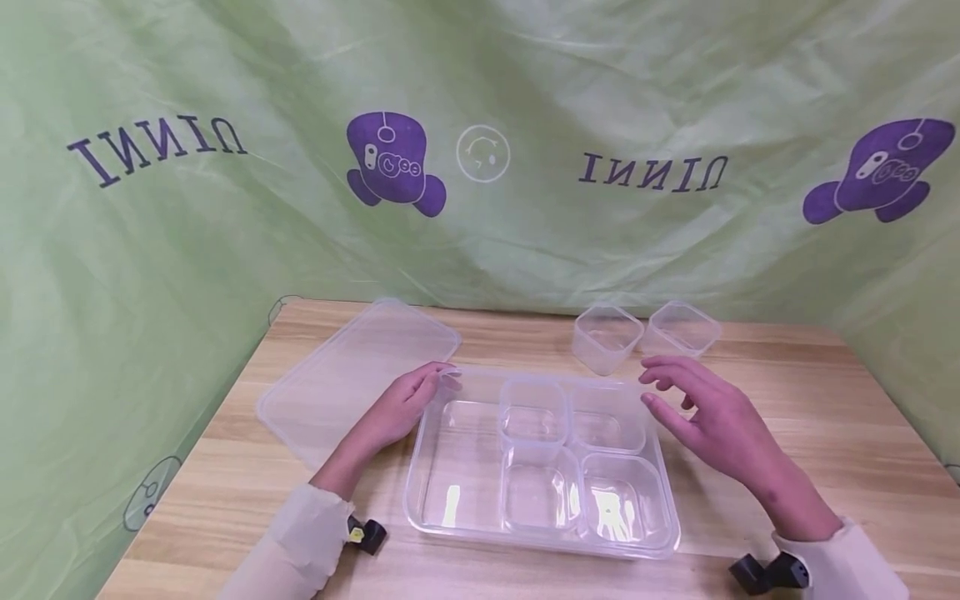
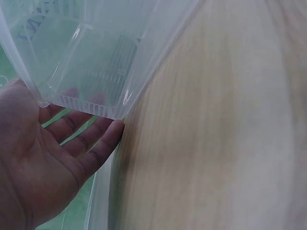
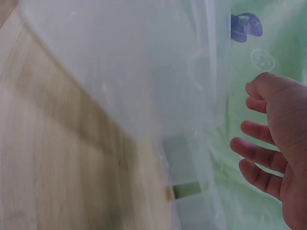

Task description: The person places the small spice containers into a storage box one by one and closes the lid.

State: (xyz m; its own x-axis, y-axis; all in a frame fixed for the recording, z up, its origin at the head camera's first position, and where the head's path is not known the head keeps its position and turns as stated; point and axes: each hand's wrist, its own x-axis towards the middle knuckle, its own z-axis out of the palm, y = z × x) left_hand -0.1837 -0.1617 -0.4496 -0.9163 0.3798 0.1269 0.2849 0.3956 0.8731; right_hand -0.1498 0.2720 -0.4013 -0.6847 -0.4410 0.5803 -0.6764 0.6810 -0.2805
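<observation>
A large clear plastic food container (image 1: pixel 461 467) rests in the middle of the table. Several small clear square containers (image 1: pixel 542 492) sit inside its middle and right parts. At the container's far left corner, my left hand (image 1: pixel 401 408) touches the outside; the left wrist view shows its fingers (image 2: pixel 98 148) loosely extended against the end wall. Just off the far right corner hovers my right hand (image 1: pixel 716 421), holding nothing, its fingers (image 3: pixel 259 153) spread and slightly bent. Beyond the large container stand two more small containers (image 1: pixel 597 350), side by side.
A flat translucent lid (image 1: pixel 337 379) lies on the left of the wooden table (image 1: pixel 810 392), partly behind my left hand. A green printed cloth (image 1: pixel 525 258) hangs behind the table and at its sides. Black wrist cameras (image 1: pixel 757 575) project from both sleeves.
</observation>
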